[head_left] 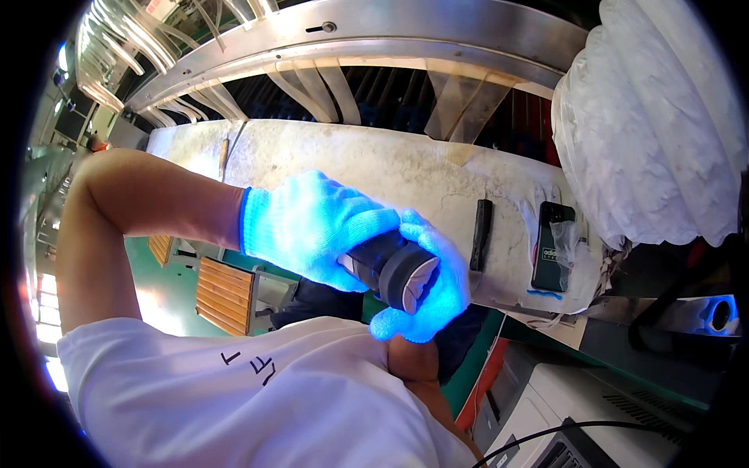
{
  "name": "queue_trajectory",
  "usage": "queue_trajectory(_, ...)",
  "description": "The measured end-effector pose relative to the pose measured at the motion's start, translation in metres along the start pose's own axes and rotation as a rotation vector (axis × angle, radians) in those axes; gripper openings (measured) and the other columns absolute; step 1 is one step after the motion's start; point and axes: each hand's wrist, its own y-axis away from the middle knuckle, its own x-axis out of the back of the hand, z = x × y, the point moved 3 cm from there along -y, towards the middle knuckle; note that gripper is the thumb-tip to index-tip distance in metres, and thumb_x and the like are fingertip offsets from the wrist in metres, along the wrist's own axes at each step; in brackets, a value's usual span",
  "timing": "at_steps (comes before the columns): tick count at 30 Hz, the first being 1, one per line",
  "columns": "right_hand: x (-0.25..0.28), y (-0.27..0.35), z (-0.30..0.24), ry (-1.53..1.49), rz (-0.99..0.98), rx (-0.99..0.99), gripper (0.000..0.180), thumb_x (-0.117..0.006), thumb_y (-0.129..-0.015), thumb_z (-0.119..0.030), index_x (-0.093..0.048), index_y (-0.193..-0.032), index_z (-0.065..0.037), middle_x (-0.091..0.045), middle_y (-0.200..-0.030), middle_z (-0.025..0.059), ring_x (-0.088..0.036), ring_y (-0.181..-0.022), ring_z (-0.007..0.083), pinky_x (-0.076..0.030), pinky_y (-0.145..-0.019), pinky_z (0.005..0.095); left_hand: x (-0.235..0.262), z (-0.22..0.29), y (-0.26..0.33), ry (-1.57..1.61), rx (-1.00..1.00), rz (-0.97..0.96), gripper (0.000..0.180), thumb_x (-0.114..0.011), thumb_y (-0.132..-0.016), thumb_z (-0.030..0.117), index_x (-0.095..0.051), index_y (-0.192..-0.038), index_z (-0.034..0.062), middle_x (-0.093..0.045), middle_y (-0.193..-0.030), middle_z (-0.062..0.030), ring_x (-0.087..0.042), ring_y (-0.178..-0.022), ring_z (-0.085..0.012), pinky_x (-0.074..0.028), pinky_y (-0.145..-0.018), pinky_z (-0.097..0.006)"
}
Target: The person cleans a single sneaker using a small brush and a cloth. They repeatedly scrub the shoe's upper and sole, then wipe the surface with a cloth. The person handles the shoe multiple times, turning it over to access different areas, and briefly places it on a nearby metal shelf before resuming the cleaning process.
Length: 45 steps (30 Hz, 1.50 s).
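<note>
Item 1: dark, shoe-like piece, one. Black and grey, with a broad band around it and a pale, creased end face turned toward the lower right. Located between the two gloved hands, in front of the torso, lifted clear of the worktop. Exact kind cannot be told.

Handling, as judged: light to moderate weight; the band looks firm, the creased end softer and liable to dent. Smooth dark surface may slip against knit gloves. Best hold: around the banded middle, with the other palm supporting beneath; avoid pinching the pale end.

Item 2: left hand, gloved, fingers curled over the piece's upper, nearer-left part; gripping it.

Item 3: right hand, gloved, cupped around the piece's far right side, thumb below; gripping it too.

Item 4: pale worktop, stained, beyond both hands.

Item 5: black bar, lying just right of the right hand.

Item 6: dark phone-like slab, farther right of that hand, clear film partly over it.

Item 7: thin-handled tool, beyond the left wrist.

Item 8: metal rail, well beyond both hands, clear strips hanging below.
</note>
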Motion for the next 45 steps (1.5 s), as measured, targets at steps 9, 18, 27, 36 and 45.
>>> queue_trajectory(9, 0.005, -0.003, -0.012, -0.053, -0.005, -0.058, 0.106, -0.098, -0.078, -0.055, -0.057, -0.150, 0.010, -0.064, -0.149, 0.0295, -0.065, -0.138, 0.0392, -0.051, -0.119, 0.0536, -0.012, 0.006, -0.018, -0.024, 0.014, -0.107, 0.077, -0.096, -0.079, 0.041, -0.064, -0.139, 0.0039, -0.078, -0.101, -0.0108, -0.079, -0.077, -0.0347, -0.063, -0.061, -0.043)
queue_trajectory(18, 0.006, 0.008, -0.049, 0.171, 0.016, -0.358, 0.122, -0.064, -0.097, -0.084, -0.033, -0.172, 0.007, -0.041, -0.175, 0.0289, -0.044, -0.161, 0.0410, -0.033, -0.134, 0.0548, -0.018, 0.021, -0.018, -0.021, -0.045, -0.102, 0.062, -0.091, -0.084, 0.034, -0.064, -0.132, 0.0044, -0.075, -0.097, -0.0111, -0.077, -0.076, -0.0340, -0.063, -0.061, -0.045)
queue_trajectory(27, -0.012, 0.012, -0.086, 0.679, -0.208, -0.265, 0.064, -0.052, -0.116, -0.036, -0.050, -0.159, 0.010, -0.055, -0.161, 0.0293, -0.059, -0.146, 0.0387, -0.042, -0.126, 0.0494, -0.028, 0.029, -0.001, 0.078, -0.014, -0.105, 0.031, -0.084, -0.088, 0.025, -0.075, -0.106, 0.0016, -0.076, -0.092, -0.0149, -0.077, -0.077, -0.0365, -0.064, -0.070, -0.046)
queue_trajectory(36, -0.029, 0.004, -0.102, 0.878, -0.246, -0.251, 0.093, -0.061, -0.109, -0.068, -0.048, -0.163, 0.007, -0.057, -0.161, 0.0273, -0.062, -0.143, 0.0401, -0.049, -0.119, 0.0481, -0.011, -0.001, 0.027, 0.184, -0.241, 0.349, 0.094, -0.101, -0.066, 0.025, -0.062, -0.150, 0.0106, -0.059, -0.157, -0.0240, -0.060, -0.141, -0.0477, -0.058, -0.107, -0.055)
queue_trajectory(45, -0.056, 0.043, -0.075, 0.703, 0.001, -0.457, 0.086, -0.092, -0.093, -0.043, -0.058, -0.158, 0.003, -0.069, -0.147, 0.0227, -0.071, -0.128, 0.0327, -0.060, -0.105, 0.0439, -0.089, 0.044, 0.137, 0.497, 0.191, 0.727, 0.124, -0.107, -0.068, 0.023, -0.040, -0.171, 0.0057, -0.035, -0.175, -0.0357, -0.046, -0.158, -0.0531, -0.052, -0.121, -0.052)
